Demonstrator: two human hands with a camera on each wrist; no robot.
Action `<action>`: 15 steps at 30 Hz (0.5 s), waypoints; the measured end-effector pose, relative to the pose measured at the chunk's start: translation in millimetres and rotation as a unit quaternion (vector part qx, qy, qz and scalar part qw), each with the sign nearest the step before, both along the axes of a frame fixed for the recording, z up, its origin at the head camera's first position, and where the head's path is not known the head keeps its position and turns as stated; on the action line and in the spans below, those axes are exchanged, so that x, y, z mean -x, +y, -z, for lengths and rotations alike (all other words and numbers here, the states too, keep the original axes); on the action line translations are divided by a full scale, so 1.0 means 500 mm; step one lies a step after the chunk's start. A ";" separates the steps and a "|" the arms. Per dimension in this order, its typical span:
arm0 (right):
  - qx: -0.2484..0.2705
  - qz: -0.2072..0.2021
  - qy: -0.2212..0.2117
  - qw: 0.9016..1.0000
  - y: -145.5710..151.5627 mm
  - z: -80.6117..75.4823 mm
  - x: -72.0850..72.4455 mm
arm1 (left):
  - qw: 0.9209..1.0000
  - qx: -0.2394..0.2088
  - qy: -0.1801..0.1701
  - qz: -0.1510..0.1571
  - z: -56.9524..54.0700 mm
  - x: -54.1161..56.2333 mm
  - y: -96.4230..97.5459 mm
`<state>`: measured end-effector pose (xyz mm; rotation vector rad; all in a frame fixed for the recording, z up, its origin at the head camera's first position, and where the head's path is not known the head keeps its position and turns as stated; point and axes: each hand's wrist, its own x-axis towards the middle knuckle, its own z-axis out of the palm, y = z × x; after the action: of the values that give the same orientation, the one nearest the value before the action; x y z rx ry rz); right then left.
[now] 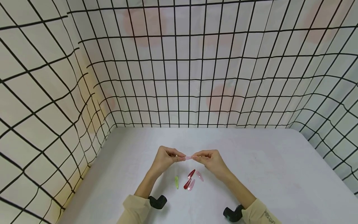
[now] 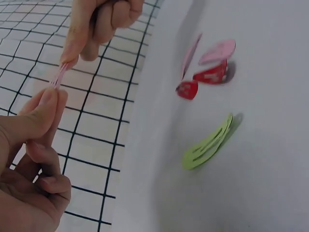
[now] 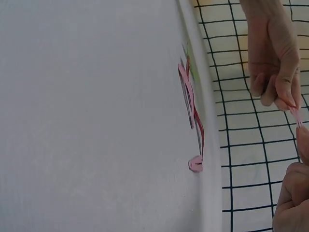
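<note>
A pink snap hair clip (image 1: 188, 158) is held up above the table between both hands. My left hand (image 1: 166, 159) pinches one end of it between thumb and forefinger, and my right hand (image 1: 209, 160) pinches the other. Fingertips cover both ends, so only the clip's middle shows. Below the hands lie a red hair clip (image 1: 191, 174), a second red clip (image 1: 187, 184), a pink clip (image 1: 199, 176) and another pink one (image 1: 191, 185), grouped close together. A light green hair clip (image 2: 208, 145) lies apart from them, to the left in the head view.
The white table (image 1: 265, 165) spreads out around the hands. Black grid mesh (image 1: 190, 68) with pale sheeting behind it rises at the back and both sides. A black wrist mount (image 1: 158, 202) sits at the left cuff, another (image 1: 233, 214) at the right.
</note>
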<state>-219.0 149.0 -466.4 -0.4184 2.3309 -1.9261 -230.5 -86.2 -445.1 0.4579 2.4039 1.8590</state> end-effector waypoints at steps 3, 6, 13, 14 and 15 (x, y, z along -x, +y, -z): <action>-0.009 -0.004 -0.014 1.000 0.006 0.000 0.003 | 0.999 0.037 0.024 -0.004 -0.003 0.007 0.004; -0.014 -0.005 -0.024 1.000 0.010 0.000 0.005 | 0.996 0.070 0.045 -0.014 -0.004 0.013 0.009; -0.035 0.021 -0.040 0.998 0.019 0.007 0.009 | 0.994 0.096 0.052 -0.029 -0.009 0.021 0.025; -0.039 0.026 -0.040 0.998 0.021 0.009 0.011 | 0.994 0.097 0.050 -0.030 -0.010 0.021 0.027; -0.041 0.031 -0.039 0.998 0.022 0.010 0.013 | 0.993 0.098 0.049 -0.030 -0.009 0.023 0.029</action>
<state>-225.6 160.1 -471.5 -0.2611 2.3893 -1.8307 -241.9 -71.4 -440.5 0.4769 2.6596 1.6340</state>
